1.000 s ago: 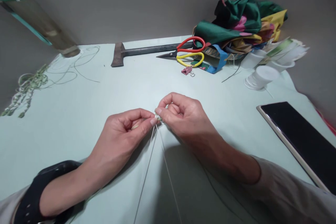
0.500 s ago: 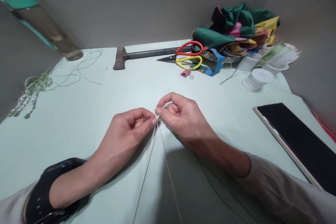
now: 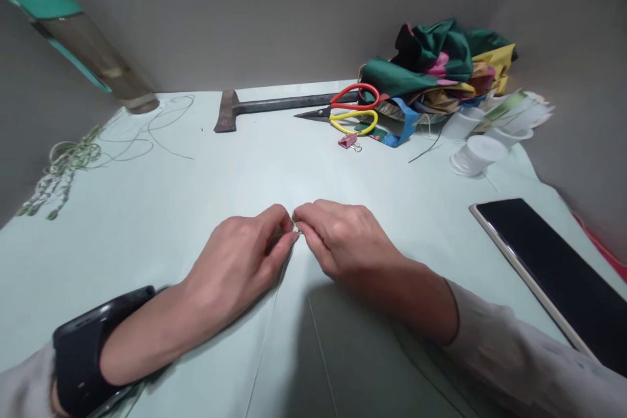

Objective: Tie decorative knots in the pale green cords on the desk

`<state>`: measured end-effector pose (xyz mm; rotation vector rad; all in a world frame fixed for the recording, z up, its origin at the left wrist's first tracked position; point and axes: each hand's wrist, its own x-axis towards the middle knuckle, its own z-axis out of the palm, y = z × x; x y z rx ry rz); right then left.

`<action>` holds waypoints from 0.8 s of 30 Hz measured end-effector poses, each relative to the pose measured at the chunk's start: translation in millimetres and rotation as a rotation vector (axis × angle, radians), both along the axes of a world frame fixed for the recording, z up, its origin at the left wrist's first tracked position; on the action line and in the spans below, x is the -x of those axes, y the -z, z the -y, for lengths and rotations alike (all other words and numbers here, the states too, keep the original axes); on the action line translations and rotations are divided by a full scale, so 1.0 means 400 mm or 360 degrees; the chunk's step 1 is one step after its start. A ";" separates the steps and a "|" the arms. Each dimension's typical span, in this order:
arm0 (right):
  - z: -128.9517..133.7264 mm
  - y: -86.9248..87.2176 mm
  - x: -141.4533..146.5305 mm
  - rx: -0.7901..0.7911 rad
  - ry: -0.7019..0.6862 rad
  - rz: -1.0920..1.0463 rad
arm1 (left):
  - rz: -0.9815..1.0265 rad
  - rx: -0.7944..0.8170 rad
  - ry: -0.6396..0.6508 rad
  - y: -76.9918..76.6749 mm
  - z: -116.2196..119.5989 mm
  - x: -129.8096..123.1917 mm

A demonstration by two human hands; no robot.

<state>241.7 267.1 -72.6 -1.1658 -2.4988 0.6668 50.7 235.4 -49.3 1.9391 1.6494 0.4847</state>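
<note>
A pale green table [image 3: 196, 209] is carrying a hatchet [image 3: 230, 110] and scissors [image 3: 350, 108] along its far edge, cloth [image 3: 431, 65] and cups [image 3: 477, 153] in the far right corner, a tablet [image 3: 553, 268] at the right edge, and cord [image 3: 68, 163] lying at the left edge.

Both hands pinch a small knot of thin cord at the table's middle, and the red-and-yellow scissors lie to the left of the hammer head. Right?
Not quite. In the head view the scissors lie right of the hammer head, over its handle's far end. Left hand and right hand do pinch the knot.
</note>
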 end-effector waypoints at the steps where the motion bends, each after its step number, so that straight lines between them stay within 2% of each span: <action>1: 0.004 -0.002 -0.001 -0.0019 -0.0008 0.0064 | -0.0043 -0.0035 0.0033 0.003 0.002 0.003; 6: 0.037 0.001 -0.011 -0.0154 0.0003 0.0281 | -0.0108 -0.0180 0.0215 0.025 0.015 0.021; 11: 0.067 0.011 -0.027 -0.0285 -0.0002 0.0360 | -0.0160 -0.0261 0.0338 0.034 0.027 0.036; 17: 0.082 0.008 -0.036 -0.0358 -0.0027 0.0438 | -0.0377 -0.0213 0.0293 0.031 0.023 0.038; 24: 0.099 -0.022 -0.033 -0.0314 0.0049 0.0547 | -0.0537 -0.0051 0.0210 0.026 0.031 0.031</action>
